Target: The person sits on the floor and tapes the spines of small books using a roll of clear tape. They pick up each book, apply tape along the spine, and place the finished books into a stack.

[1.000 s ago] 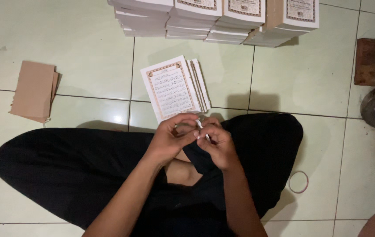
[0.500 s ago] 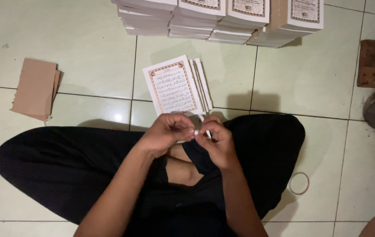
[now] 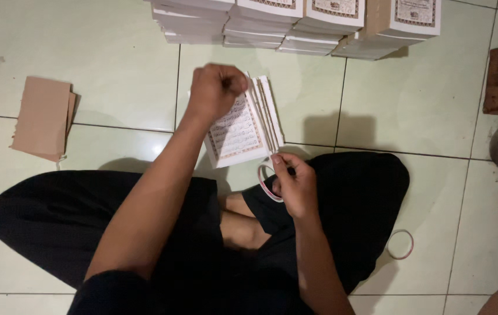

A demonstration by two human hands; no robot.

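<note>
On the pale green tiled floor (image 3: 114,64), a small stack of white booklets with ornate printed covers (image 3: 243,131) lies with its long axis running away from the person. The left hand (image 3: 217,90) rests fisted on its far end; the right hand (image 3: 295,184), nearer the body, pinches a thin rubber band loop (image 3: 266,186) just beside the stack's near edge.

A small stack of white booklets (image 3: 243,125) lies on the pale green tiled floor (image 3: 109,52), just ahead of the crossed legs; its top cover is white with a brown ornamental border. Beyond it, along the upper edge, stand rows of stacked booklets (image 3: 295,23) with the same white, brown-framed covers. Well to the left lie flat brown cardboard pieces (image 3: 42,116), plain and rectangular.
</note>
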